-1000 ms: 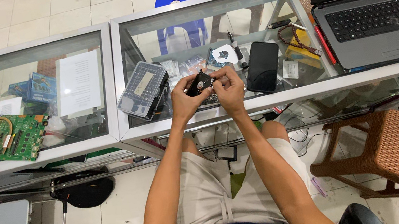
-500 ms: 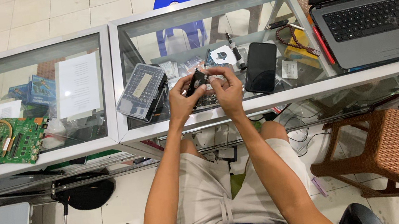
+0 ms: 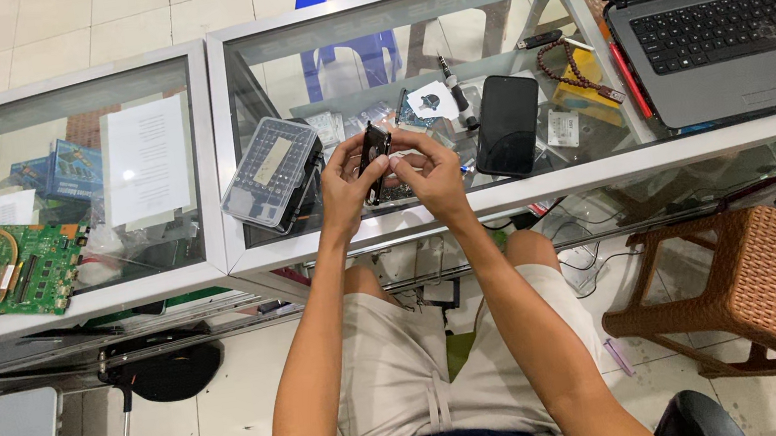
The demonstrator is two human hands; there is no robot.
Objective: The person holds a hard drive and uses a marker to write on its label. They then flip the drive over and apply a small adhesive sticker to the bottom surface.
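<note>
From the head camera, looking straight down, both hands meet over the front edge of the glass counter (image 3: pixel 544 189), and between them stands a small black device (image 3: pixel 374 158) — flat, slim, turned on edge so its narrow side faces up. The left hand (image 3: pixel 342 186) is curled about its lower left side, thumb and fingers closed on it; the right hand (image 3: pixel 433 177) pinches it from the other side, fingertips bent in against its face. Neither hand rests on the glass. Judging by its look, the device is light and rigid, with smooth faces that could slip, and probably fragile if flexed or dropped on the glass — the safest hold seems to be along its long edges, not the flat faces. Just left of the hands lies a grey clear-lidded parts case (image 3: pixel 272 171); just right, a black phone (image 3: pixel 506 124) face down, and beyond it a brown bead string (image 3: pixel 567 59). A grey laptop (image 3: pixel 728 28) sits open at the far right. On the neighbouring counter, a green circuit board (image 3: pixel 16 277) lies well apart, near a white paper sheet (image 3: pixel 146 160). A brown wicker stool (image 3: pixel 748 295) stands below.
</note>
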